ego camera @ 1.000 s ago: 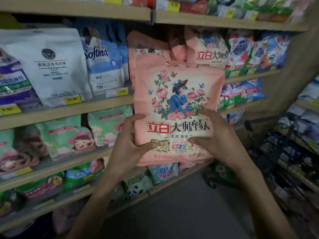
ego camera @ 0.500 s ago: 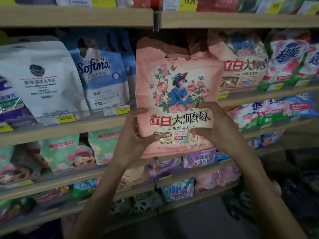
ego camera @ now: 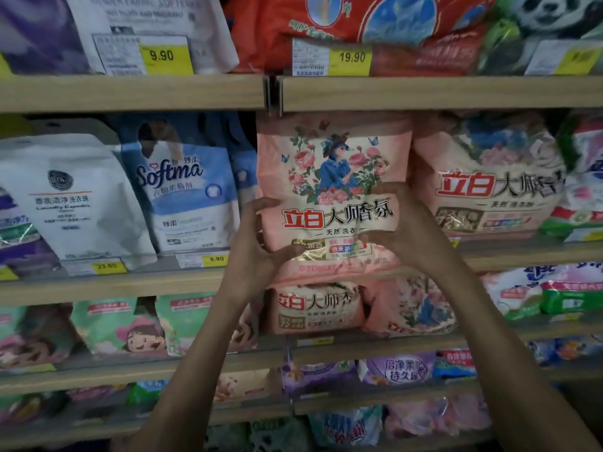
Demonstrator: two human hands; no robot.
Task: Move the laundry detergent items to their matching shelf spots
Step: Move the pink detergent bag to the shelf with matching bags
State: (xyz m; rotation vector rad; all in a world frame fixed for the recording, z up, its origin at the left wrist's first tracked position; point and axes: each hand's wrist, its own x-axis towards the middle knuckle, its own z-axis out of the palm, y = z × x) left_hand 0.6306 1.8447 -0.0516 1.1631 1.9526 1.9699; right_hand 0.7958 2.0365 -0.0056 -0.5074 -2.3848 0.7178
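A pink detergent bag (ego camera: 332, 177) with a rose-and-lady picture stands upright at the second shelf (ego camera: 130, 283), its top just under the shelf board above. My left hand (ego camera: 257, 246) grips its lower left edge, thumb across the front. My right hand (ego camera: 404, 226) grips its lower right side, fingers curled over the front. A matching pink bag (ego camera: 489, 184) lies directly to its right on the same shelf. Its bottom edge overhangs the shelf lip.
A blue Softma pouch (ego camera: 182, 190) and a white capsule pouch (ego camera: 68, 203) stand to the left. More pink bags (ego camera: 316, 308) lie one shelf down. The upper shelf holds a red bag (ego camera: 359, 24) and price tags. Lower shelves carry green and purple packs.
Both hands have lifted the pink bag up and pushed it toward the second shelf slot, next to the matching bag. The view has moved closer and higher.
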